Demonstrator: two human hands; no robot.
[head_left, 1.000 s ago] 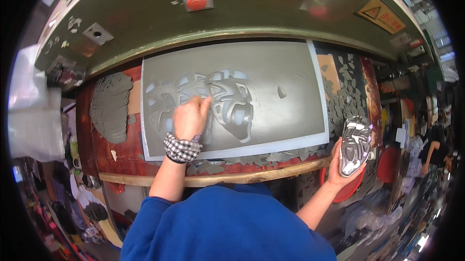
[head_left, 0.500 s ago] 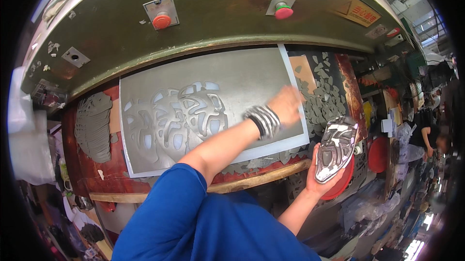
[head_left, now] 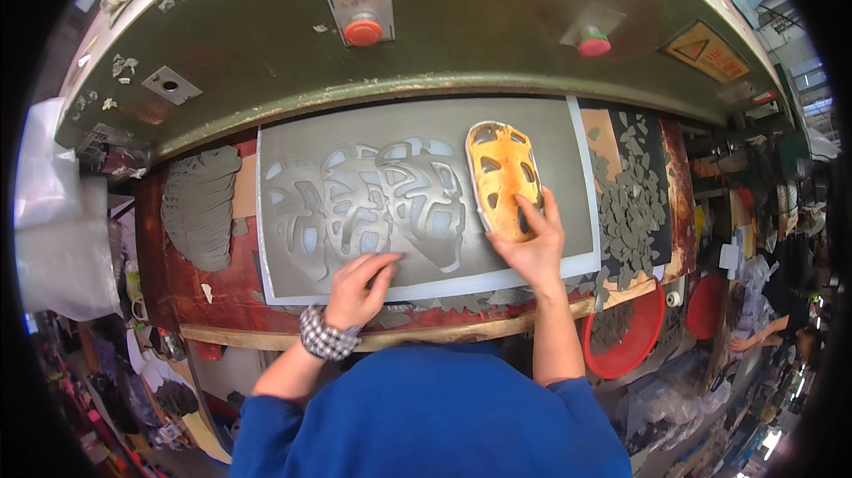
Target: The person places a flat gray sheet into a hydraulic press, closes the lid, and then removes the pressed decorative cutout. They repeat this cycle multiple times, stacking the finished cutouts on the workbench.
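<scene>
My right hand [head_left: 534,252] grips the lower right end of a sole-shaped cutting die [head_left: 504,158], orange-yellow on top with several dark openings and a pale metal rim. The die is over the right part of a grey sheet [head_left: 554,132]; whether it rests fully on it, I cannot tell. Left of the die, a row of cut sole shapes [head_left: 424,198] marks the sheet, with pale blue showing through the gaps. Near the sheet's front edge, my left hand [head_left: 357,292], with a checked band at the wrist, is open, fingers stretched rightward, holding nothing.
A green machine beam [head_left: 479,52] with a red button [head_left: 362,30] and another button [head_left: 593,41] spans the far side. Stacked grey cut pieces [head_left: 200,207] lie left, loose scraps [head_left: 632,203] right. A red basin [head_left: 626,340] stands below right; another person's arm [head_left: 759,336] shows far right.
My right hand has brought the die from beyond the sheet's right front corner onto the sheet, orange-yellow face now up. My left hand has drawn back from the sheet's right side toward its front left.
</scene>
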